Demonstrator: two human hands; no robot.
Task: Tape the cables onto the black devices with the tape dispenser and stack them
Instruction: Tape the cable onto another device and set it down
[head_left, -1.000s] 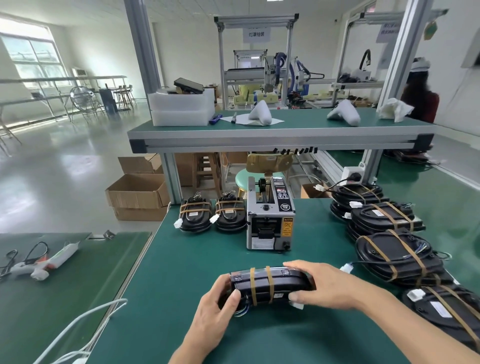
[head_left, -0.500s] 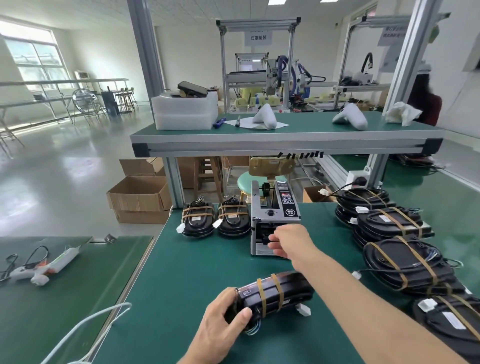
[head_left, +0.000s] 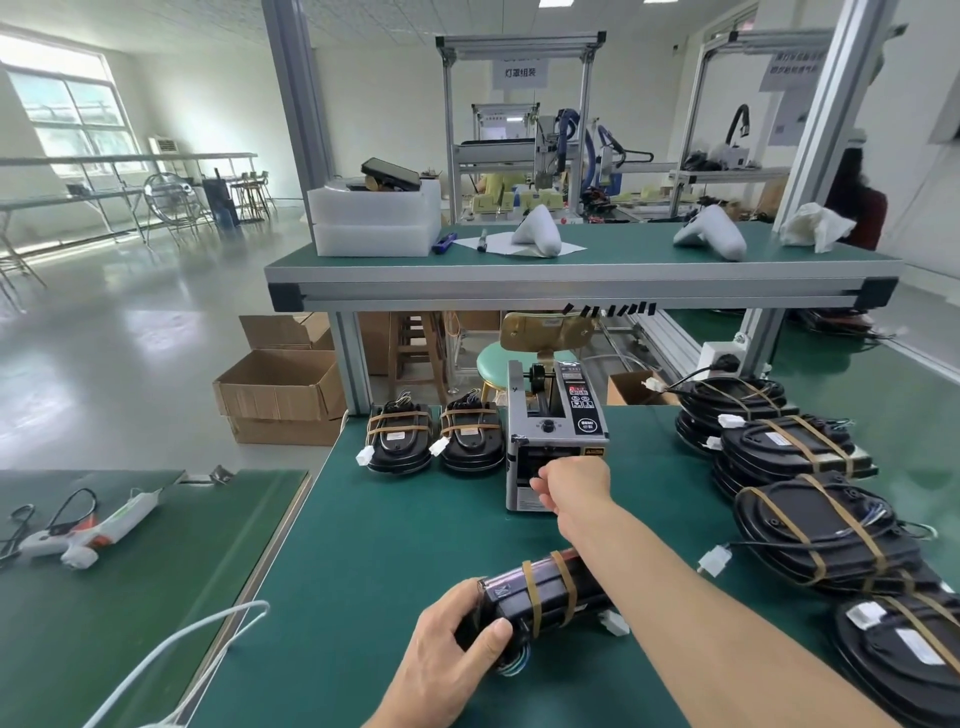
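Note:
My left hand (head_left: 447, 654) grips the near end of a black device (head_left: 540, 592) that stands tilted on its edge on the green table (head_left: 395, 545), with two brown tape bands around it. Its white connector (head_left: 613, 622) lies beside it. My right hand (head_left: 571, 486) reaches across to the front outlet of the grey tape dispenser (head_left: 561, 415), fingers curled at the slot. I see no tape, and the hand hides its own fingertips.
Two taped devices (head_left: 400, 439) (head_left: 470, 434) sit left of the dispenser. Stacks of taped black devices (head_left: 810, 525) run along the right side of the table. A glue gun (head_left: 88, 530) lies on the left table. A raised shelf (head_left: 571, 286) spans the back.
My right hand left the device and went forward to the dispenser's front, where it stays. My left hand keeps holding the device, which has tilted a little.

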